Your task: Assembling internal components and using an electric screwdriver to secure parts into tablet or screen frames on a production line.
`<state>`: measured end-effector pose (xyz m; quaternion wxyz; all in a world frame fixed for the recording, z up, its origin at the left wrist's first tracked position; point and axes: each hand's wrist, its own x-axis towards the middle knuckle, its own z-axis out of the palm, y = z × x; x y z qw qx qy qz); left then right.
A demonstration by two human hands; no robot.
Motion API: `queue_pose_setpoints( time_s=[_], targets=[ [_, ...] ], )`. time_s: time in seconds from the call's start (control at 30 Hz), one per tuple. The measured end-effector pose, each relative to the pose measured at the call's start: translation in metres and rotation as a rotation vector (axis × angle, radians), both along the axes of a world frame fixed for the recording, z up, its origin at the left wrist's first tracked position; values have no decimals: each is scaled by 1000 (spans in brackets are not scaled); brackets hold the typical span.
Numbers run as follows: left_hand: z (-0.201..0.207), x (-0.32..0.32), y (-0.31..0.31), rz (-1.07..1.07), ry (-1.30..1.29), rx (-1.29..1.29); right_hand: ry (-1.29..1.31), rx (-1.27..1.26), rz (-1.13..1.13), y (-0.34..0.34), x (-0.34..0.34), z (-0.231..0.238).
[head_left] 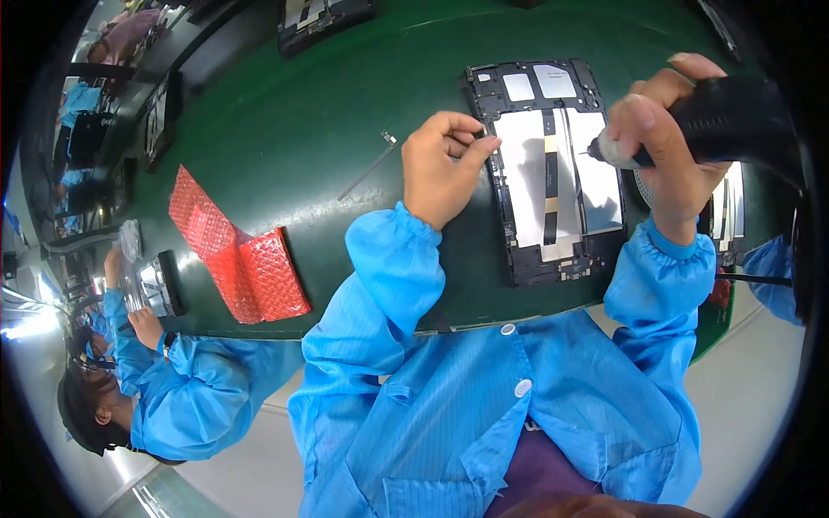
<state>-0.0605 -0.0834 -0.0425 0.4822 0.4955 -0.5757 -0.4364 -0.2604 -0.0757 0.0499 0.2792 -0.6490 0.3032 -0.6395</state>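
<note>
An opened tablet (565,250) lies on the green table in front of me, its black frame, silvery white battery panels and dark ribbon cable exposed. My left hand (442,168) is at its upper left edge, thumb and fingertips pinched together; whatever they hold is too small to make out. In my right hand (661,138) is a black electric screwdriver (734,121) with a whitish nose, held over the tablet's right part. Its dark tip points left above the battery panels, and whether it touches them I cannot tell.
Left of my left hand lies a thin strip-like cable (367,170). A red bubble-wrap pouch (242,259) rests farther left. Another opened device (730,207) is partly hidden at right; one more (324,22) stands at the far edge. At left, a co-worker in blue (199,388) handles clear wrapping.
</note>
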Motion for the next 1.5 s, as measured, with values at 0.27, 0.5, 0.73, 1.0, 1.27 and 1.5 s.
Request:
queue_pose_setpoints(
  time_s=[0.27,0.5,0.73,1.0,1.27,1.5],
  targets=[
    [21,21,-31,-310,44,555,-87,178,127,-19,71,12],
    [23,20,-30,-298,19,531,-144,333,118,-25,80,1],
    [23,19,-31,-298,-2,523,-143,382,138,-29,80,-5],
    [23,20,-31,-282,14,530,-23,153,233,-40,78,-30],
    [17,17,-33,-302,-51,462,149,13,213,-32,77,-36],
    [22,18,-32,-306,-14,512,92,29,71,-28,67,-18]
  ],
)
